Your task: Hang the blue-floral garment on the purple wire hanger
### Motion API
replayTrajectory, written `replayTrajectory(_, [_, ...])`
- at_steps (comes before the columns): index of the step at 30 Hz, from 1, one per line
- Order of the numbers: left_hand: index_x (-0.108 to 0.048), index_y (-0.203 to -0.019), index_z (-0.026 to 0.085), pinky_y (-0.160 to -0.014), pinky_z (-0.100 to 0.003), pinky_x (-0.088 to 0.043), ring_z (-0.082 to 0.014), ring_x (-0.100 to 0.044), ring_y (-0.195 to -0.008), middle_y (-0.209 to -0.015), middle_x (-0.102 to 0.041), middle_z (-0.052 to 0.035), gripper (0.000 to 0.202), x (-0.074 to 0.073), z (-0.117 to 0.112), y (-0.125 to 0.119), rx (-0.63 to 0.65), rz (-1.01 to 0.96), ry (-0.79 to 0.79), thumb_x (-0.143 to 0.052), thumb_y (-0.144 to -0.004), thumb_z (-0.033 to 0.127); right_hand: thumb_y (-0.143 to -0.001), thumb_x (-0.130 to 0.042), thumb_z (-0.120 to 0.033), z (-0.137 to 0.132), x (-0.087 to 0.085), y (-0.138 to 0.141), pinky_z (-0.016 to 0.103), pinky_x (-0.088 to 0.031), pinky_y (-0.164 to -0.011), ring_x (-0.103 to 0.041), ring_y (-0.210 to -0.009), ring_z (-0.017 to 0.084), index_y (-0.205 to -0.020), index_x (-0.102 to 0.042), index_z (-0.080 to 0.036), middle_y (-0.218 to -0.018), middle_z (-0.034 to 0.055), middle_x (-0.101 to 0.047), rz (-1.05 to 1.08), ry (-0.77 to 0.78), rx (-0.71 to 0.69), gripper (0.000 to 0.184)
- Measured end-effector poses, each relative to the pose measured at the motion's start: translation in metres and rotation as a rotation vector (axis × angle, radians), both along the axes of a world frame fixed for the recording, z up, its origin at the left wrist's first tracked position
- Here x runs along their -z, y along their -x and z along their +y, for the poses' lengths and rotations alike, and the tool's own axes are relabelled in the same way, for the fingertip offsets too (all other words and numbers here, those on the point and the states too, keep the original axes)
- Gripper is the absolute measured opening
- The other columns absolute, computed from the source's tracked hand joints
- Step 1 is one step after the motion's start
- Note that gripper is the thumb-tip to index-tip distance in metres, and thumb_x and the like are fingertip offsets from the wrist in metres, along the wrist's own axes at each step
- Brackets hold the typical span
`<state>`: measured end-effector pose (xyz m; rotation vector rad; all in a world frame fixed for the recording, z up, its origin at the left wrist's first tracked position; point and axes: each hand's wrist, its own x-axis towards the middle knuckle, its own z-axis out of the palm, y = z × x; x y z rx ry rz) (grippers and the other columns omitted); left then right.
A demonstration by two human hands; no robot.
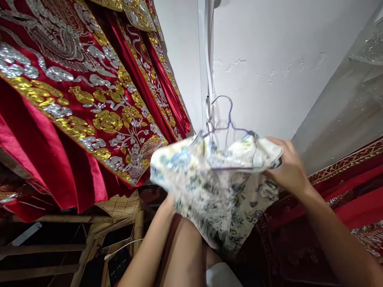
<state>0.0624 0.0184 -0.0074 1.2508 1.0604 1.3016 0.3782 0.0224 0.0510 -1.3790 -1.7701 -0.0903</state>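
A white garment with a blue and grey floral print hangs on a thin purple wire hanger in the middle of the view. My right hand grips the garment's right shoulder where it meets the hanger, fingers closed on the cloth. My left hand reaches up under the garment's left side; its fingers are hidden by the cloth. The garment is blurred by motion.
Red robes with gold and silver embroidery hang at the left. A white wall is behind, with white cables running down it. More red embroidered cloth lies at the right. A wooden frame and a dark phone sit low left.
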Motion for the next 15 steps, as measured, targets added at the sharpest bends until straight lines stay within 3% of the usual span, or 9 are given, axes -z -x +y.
replayTrajectory(2, [-0.077, -0.107, 0.014, -0.103, -0.041, -0.055, -0.0297, -0.064, -0.126, -0.102, -0.077, -0.0154, 0.081, 0.013, -0.001, 0.009, -0.019, -0.196, 0.032, -0.034, -0.091, 0.08, -0.071, -0.078, -0.04, 0.006, -0.018, -0.005, 0.051, -0.052, -0.084, -0.061, -0.11, 0.04, -0.141, -0.057, -0.026, -0.121, 0.0136, -0.059, 0.023, -0.004, 0.108, 0.075])
replayTrajectory(4, [-0.075, -0.112, 0.017, -0.114, -0.047, -0.046, -0.0347, -0.056, -0.137, -0.117, -0.076, -0.0143, 0.074, 0.027, -0.001, 0.011, -0.077, -0.362, 0.083, -0.062, -0.078, 0.081, -0.07, -0.079, -0.041, 0.014, -0.033, 0.003, 0.055, -0.049, -0.091, -0.059, -0.113, 0.041, -0.142, -0.057, -0.026, -0.119, 0.0132, -0.059, -0.004, -0.037, 0.144, 0.076])
replayTrajectory(6, [-0.07, -0.122, 0.02, -0.121, -0.046, -0.037, -0.0346, -0.053, -0.14, -0.131, -0.071, -0.0117, 0.073, 0.042, -0.001, 0.008, -0.192, -0.361, 0.097, -0.086, -0.066, 0.064, -0.067, -0.081, -0.041, 0.02, -0.04, 0.017, 0.058, -0.047, -0.096, -0.058, -0.114, 0.042, -0.142, -0.057, -0.026, -0.12, 0.0135, -0.059, -0.045, -0.054, 0.127, 0.08])
replayTrajectory(8, [-0.067, -0.129, 0.021, -0.124, -0.044, -0.033, -0.0327, -0.054, -0.139, -0.138, -0.067, -0.0108, 0.076, 0.056, -0.004, 0.002, -0.278, -0.291, 0.088, -0.094, -0.063, 0.047, -0.065, -0.083, -0.041, 0.021, -0.04, 0.031, 0.062, -0.045, -0.099, -0.056, -0.117, 0.043, -0.144, -0.055, -0.025, -0.126, 0.0148, -0.059, -0.083, -0.041, 0.072, 0.086])
replayTrajectory(12, [-0.065, -0.132, 0.019, -0.122, -0.046, -0.038, -0.0338, -0.056, -0.138, -0.14, -0.066, -0.0138, 0.075, 0.081, -0.02, -0.009, -0.26, -0.324, 0.187, -0.092, -0.067, 0.042, -0.073, -0.082, -0.045, 0.0, -0.012, 0.05, 0.066, -0.032, -0.114, -0.042, -0.14, 0.045, -0.149, -0.05, -0.026, -0.151, 0.0156, -0.05, -0.086, -0.054, -0.201, 0.085])
replayTrajectory(15, [-0.063, -0.135, 0.019, -0.119, -0.048, -0.041, -0.0352, -0.057, -0.136, -0.14, -0.065, -0.015, 0.077, 0.093, -0.033, -0.012, -0.218, -0.397, 0.278, -0.091, -0.067, 0.044, -0.084, -0.075, -0.043, -0.03, 0.035, 0.07, 0.057, -0.034, -0.118, -0.042, -0.145, 0.038, -0.144, -0.054, -0.026, -0.154, 0.0136, -0.051, 0.163, 0.025, -0.415, 0.065])
